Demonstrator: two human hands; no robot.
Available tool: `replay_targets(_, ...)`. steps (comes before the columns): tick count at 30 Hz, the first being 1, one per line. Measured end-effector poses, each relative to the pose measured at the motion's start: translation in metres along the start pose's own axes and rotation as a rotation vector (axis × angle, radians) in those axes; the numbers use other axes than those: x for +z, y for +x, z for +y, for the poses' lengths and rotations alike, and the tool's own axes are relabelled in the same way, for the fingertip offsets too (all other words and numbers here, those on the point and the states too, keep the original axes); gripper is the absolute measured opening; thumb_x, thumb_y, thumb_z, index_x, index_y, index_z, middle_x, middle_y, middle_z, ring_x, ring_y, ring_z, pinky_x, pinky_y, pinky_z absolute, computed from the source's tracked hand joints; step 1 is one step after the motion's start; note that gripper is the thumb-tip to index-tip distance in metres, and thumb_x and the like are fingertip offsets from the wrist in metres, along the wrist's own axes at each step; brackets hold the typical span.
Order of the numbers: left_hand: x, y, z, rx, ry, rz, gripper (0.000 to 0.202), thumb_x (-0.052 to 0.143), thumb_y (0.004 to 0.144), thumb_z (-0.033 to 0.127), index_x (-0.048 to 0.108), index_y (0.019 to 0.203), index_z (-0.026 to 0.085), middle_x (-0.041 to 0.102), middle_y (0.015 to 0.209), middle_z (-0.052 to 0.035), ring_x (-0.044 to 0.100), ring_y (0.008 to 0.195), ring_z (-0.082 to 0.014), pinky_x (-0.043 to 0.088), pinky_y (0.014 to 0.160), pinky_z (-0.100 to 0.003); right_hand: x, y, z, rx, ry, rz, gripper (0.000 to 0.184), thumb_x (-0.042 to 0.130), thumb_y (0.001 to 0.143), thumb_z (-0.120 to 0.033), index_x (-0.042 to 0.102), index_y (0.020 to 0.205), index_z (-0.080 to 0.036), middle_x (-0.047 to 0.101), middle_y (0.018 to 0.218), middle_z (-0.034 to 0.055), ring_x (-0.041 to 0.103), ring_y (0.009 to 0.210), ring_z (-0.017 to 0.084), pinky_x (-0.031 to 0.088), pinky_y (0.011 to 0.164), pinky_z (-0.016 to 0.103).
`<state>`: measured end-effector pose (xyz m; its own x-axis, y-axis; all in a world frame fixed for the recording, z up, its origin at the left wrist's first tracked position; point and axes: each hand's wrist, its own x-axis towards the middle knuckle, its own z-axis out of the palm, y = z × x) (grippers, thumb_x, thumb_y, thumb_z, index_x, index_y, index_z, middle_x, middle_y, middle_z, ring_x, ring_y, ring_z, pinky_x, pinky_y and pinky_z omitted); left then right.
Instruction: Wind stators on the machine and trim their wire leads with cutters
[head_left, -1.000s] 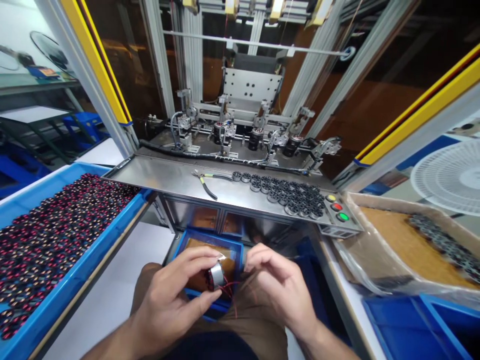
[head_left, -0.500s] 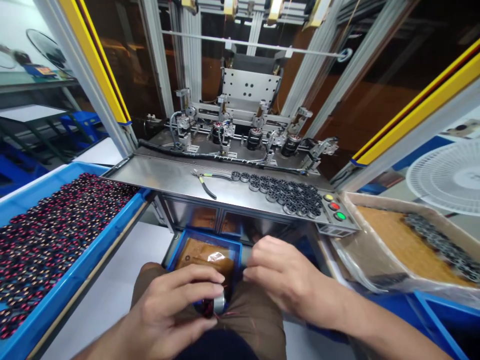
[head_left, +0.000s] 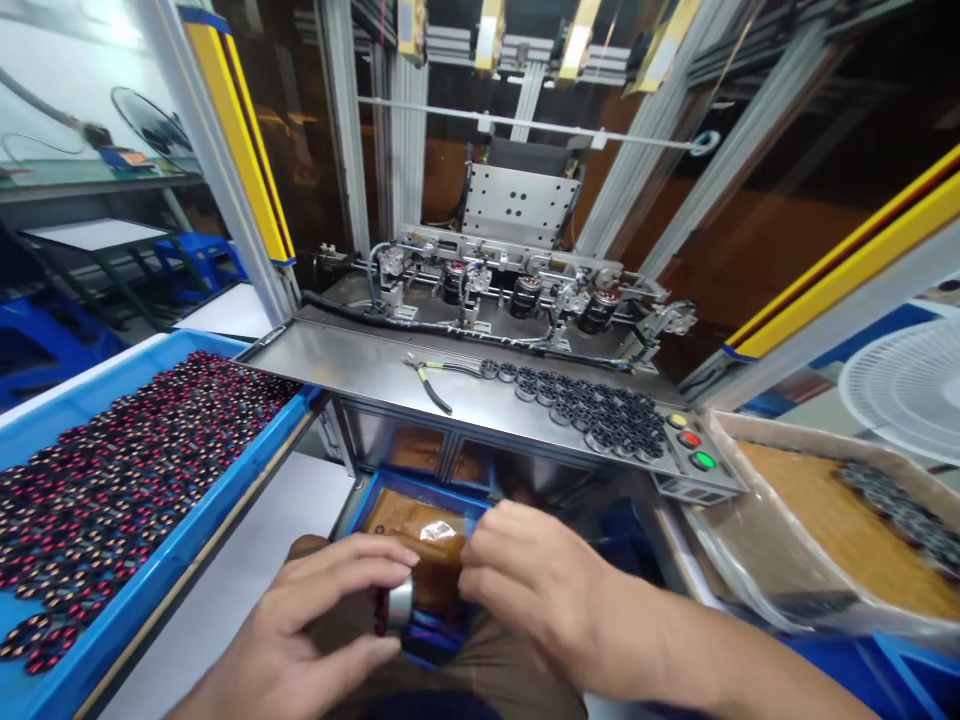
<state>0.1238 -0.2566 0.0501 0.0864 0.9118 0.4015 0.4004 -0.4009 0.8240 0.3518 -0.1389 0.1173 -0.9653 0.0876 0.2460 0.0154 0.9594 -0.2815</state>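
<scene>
Low in the head view, my left hand (head_left: 300, 620) holds a motor stator (head_left: 400, 606) between thumb and fingers. The stator has a silver ring edge with dark red winding on its left side. To the right, my right hand (head_left: 525, 590) is closed, its thumb and fingers pressed together, close to the stator but apart from it. Whatever may be in that pinch is too small to make out. Beneath both hands, a blue bin (head_left: 367, 500) lined with brown film stands by my knees.
Wire cutters (head_left: 435, 385) lie on the metal shelf (head_left: 330, 350) beside rows of bare stators (head_left: 592, 405). Behind stands a winding machine (head_left: 525, 270). A blue tray (head_left: 247, 455) of red-wound stators is at left. Push buttons (head_left: 690, 438) and a lined box (head_left: 795, 480) are at right.
The view has shifted, so the machine sits lower and further right. My left hand has moved left with the stator, and its silver ring shows more clearly. My right hand remains closed.
</scene>
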Motion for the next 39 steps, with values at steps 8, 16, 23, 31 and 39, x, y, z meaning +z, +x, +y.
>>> replay_targets(8,0.005,-0.009,-0.016,-0.289,-0.442,0.456,0.034,0.079,0.072,0.016,0.075,0.105,0.025,0.073,0.118,-0.0075,0.071,0.104,-0.0250,0.060,0.088,-0.028,0.023,0.089,0.146,0.610,-0.223,0.127,0.069,0.065,0.086,-0.048,0.045,0.139,-0.008,0.047,0.143,0.0221,0.041,0.135,0.030,0.034,0.111,0.042)
replay_targets(16,0.003,-0.009,-0.018,-0.341,-0.594,0.540,0.037,0.080,0.073,0.015,0.073,0.108,0.022,0.072,0.117,-0.0092,0.073,0.093,-0.0206,0.060,0.082,-0.026,0.053,0.100,0.181,0.746,-0.224,0.055,0.040,0.059,0.093,-0.037,0.054,0.128,-0.018,0.054,0.133,0.0103,0.053,0.120,0.029,0.042,0.102,0.054)
replay_targets(23,0.009,-0.012,-0.016,-0.328,-0.615,0.512,0.035,0.077,0.076,0.013,0.072,0.109,0.024,0.071,0.120,-0.0068,0.071,0.098,-0.0198,0.059,0.081,-0.024,0.030,0.076,0.168,0.712,0.099,0.252,0.042,0.033,0.102,-0.040,0.054,0.126,-0.013,0.064,0.119,0.0139,0.060,0.110,0.025,0.048,0.094,0.043)
replay_targets(31,0.017,-0.010,-0.011,-0.326,-0.542,0.497,0.035,0.075,0.077,0.011,0.071,0.109,0.024,0.071,0.120,-0.0064,0.069,0.106,-0.0212,0.058,0.089,-0.026,0.104,-0.027,0.009,0.539,0.914,0.483,0.062,0.066,0.086,-0.037,0.039,0.140,-0.026,0.067,0.100,0.0083,0.067,0.085,0.020,0.056,0.077,0.035)
replay_targets(39,0.035,-0.001,-0.005,-0.352,-0.482,0.383,0.035,0.074,0.079,0.012,0.071,0.111,0.027,0.072,0.118,-0.0035,0.069,0.106,-0.0191,0.056,0.090,-0.021,0.137,-0.052,-0.027,0.352,0.676,0.482,0.077,0.061,0.066,-0.010,0.046,0.141,-0.019,0.064,0.121,0.0133,0.062,0.112,0.027,0.050,0.098,0.037)
